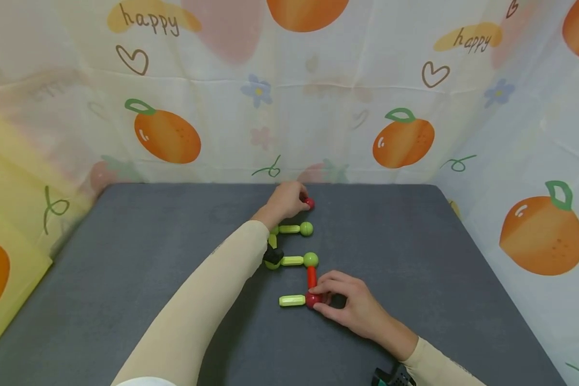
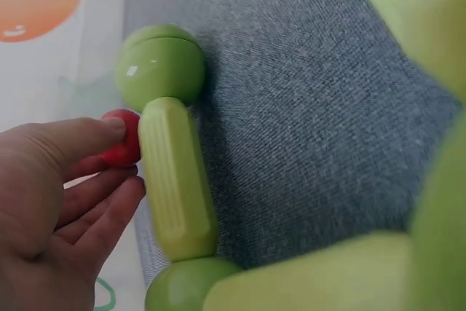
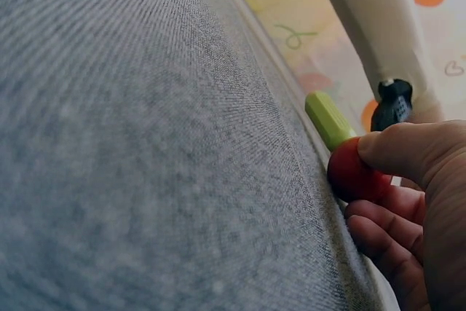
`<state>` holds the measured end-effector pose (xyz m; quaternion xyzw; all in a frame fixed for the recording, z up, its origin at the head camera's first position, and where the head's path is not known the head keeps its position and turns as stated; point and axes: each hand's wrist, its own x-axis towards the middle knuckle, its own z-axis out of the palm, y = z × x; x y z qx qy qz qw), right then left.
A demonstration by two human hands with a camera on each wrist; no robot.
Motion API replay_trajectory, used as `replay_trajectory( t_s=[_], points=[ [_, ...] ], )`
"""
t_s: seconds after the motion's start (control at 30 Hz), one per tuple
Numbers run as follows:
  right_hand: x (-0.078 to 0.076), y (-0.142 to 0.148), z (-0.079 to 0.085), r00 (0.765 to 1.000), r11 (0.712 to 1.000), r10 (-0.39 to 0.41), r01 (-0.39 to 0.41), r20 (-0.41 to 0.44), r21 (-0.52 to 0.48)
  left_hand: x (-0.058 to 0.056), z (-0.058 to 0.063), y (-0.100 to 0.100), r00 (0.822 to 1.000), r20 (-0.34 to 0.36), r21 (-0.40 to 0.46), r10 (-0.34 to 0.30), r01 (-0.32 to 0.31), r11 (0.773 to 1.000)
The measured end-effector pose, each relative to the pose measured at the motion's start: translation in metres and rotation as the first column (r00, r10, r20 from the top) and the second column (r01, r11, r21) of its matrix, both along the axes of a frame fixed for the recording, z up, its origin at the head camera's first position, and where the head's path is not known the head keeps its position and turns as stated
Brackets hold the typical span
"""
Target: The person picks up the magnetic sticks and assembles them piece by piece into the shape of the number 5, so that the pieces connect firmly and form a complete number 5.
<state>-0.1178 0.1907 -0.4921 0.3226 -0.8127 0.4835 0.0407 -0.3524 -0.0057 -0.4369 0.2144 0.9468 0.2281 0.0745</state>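
Note:
At the far side of the table my left hand pinches a small red ball between thumb and fingers. Close beside it in the left wrist view lies a yellow-green rod with a green ball on its end. Nearer to me, my right hand holds another red ball by its sides. A red rod runs from that ball to a green ball, and a yellow-green rod sticks out to its left. My left forearm and wrist camera hide part of the zigzag chain.
The dark grey table stretches around the chain, its back edge just behind my left hand. A fruit-print cloth hangs behind it and along the sides. A black wrist camera sits at my right wrist.

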Motion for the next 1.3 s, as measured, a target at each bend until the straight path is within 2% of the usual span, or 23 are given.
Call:
replay_trajectory(
  t_s=[0.17,0.37,0.53,0.7,0.87,1.0,1.13,1.3],
  points=[
    [0.000,-0.002,0.001,1.000,1.000,0.008,-0.008,-0.002,-0.001,0.008,0.006,-0.014,0.999,0.032,0.088,-0.022,0.019,0.996],
    [0.000,-0.002,0.000,1.000,1.000,-0.004,0.004,0.004,0.013,0.031,0.026,-0.035,0.995,0.077,0.237,-0.055,0.036,0.971],
    [0.001,-0.003,-0.001,1.000,1.000,-0.001,0.001,0.002,0.006,0.059,0.041,-0.059,0.994,0.085,0.294,-0.065,0.037,0.955],
    [0.002,-0.003,-0.001,1.000,1.000,0.003,-0.003,-0.006,0.001,0.096,0.050,-0.082,0.994,0.083,0.337,-0.064,0.033,0.941],
    [0.000,-0.003,0.001,1.000,1.000,-0.001,0.001,-0.001,0.006,0.137,0.049,-0.101,0.990,0.109,0.382,-0.086,0.038,0.923],
    [-0.001,-0.003,0.001,1.000,1.000,0.007,-0.007,-0.003,0.007,0.163,0.041,-0.115,0.985,0.137,0.402,-0.101,0.038,0.915],
    [-0.001,-0.002,0.001,1.000,1.000,0.002,-0.002,0.002,0.009,0.177,0.032,-0.123,0.978,0.153,0.405,-0.138,0.065,0.912],
    [0.000,-0.002,0.000,1.000,1.000,-0.006,0.006,0.008,0.015,0.185,0.025,-0.131,0.971,0.160,0.384,-0.176,0.102,0.917]
  ],
)
